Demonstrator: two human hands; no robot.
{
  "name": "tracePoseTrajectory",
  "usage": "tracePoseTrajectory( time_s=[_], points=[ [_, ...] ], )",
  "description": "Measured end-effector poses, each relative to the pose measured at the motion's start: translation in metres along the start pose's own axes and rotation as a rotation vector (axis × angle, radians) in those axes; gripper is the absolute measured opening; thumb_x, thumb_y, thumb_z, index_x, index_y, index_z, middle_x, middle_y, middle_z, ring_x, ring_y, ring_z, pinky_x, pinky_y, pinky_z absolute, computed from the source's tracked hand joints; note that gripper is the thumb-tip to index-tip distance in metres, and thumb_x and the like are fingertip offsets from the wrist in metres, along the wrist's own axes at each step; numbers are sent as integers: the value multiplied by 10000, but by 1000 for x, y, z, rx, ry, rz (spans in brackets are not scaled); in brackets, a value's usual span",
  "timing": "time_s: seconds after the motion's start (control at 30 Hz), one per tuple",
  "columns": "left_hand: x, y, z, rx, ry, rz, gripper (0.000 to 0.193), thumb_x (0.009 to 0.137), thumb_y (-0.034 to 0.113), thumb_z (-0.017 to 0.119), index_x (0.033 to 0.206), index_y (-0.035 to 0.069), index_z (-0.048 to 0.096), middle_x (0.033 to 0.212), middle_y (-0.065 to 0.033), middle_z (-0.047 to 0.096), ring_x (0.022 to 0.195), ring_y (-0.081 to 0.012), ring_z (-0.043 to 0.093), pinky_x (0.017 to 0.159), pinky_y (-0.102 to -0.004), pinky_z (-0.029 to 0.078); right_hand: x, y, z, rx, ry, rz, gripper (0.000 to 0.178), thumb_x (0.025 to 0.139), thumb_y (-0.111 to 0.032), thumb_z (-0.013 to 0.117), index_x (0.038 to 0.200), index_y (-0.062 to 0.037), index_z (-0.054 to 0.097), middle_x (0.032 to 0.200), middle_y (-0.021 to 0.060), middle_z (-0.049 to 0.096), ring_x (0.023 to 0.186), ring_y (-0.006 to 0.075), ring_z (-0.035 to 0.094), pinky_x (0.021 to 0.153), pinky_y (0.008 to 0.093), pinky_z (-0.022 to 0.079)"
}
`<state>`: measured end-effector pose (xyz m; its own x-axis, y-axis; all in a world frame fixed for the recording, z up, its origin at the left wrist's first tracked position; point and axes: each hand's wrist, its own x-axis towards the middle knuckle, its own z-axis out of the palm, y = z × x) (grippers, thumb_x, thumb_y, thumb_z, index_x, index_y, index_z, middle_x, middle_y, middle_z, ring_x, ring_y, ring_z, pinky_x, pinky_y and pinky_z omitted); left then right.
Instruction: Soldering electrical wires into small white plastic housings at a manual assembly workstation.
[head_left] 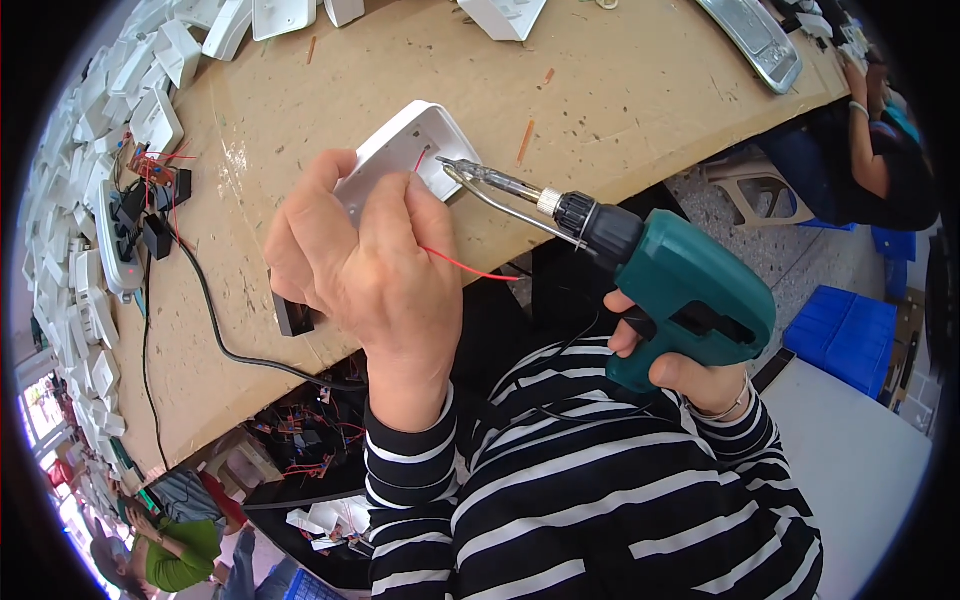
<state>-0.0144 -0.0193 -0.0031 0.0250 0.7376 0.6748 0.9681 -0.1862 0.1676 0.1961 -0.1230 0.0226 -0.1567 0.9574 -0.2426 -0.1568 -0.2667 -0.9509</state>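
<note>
My left hand (375, 250) is closed on a white plastic housing (437, 118) just above the table's near edge. A thin red wire (460, 263) runs out from under its fingers toward the right, and a short piece of red wire shows inside the housing. My right hand (690, 372) grips a green soldering gun (695, 285) by its handle. The gun's metal tip and thin feed tube point left into the open housing, close to the short wire. Whether the tip touches anything there I cannot tell. The palm side of my left hand is hidden.
Many white housings (130, 75) pile along the table's left side. A white power strip (118, 245) with black plugs and a black cable (235, 355) lies there too. A metal tray (760, 50) rests at the far right. Blue crates (840, 335) and other people are beyond the table.
</note>
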Motion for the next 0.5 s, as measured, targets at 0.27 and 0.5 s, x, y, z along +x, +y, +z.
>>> tracePoseTrajectory(
  time_s=[0.27, 0.5],
  points=[
    [0, 0, 2, -13, 0, 6, 23, 686, 88, 686, 702, 89, 668, 1089, -43, 559, 1017, -261, 463, 872, -356, 291, 4, 0, 3, 29, 42, 4, 745, 789, -264, 770, 1355, 30, 385, 1175, 234, 581, 873, 218, 646, 737, 314, 548],
    [1, 2, -2, 12, 14, -2, 66, 677, 103, 708, 743, 94, 714, 1018, -43, 603, 985, -263, 506, 852, -351, 334, 10, -9, 1, -30, 25, 6, 759, 781, -245, 779, 1365, 24, 375, 1174, 231, 584, 872, 203, 648, 740, 310, 549]
  ],
)
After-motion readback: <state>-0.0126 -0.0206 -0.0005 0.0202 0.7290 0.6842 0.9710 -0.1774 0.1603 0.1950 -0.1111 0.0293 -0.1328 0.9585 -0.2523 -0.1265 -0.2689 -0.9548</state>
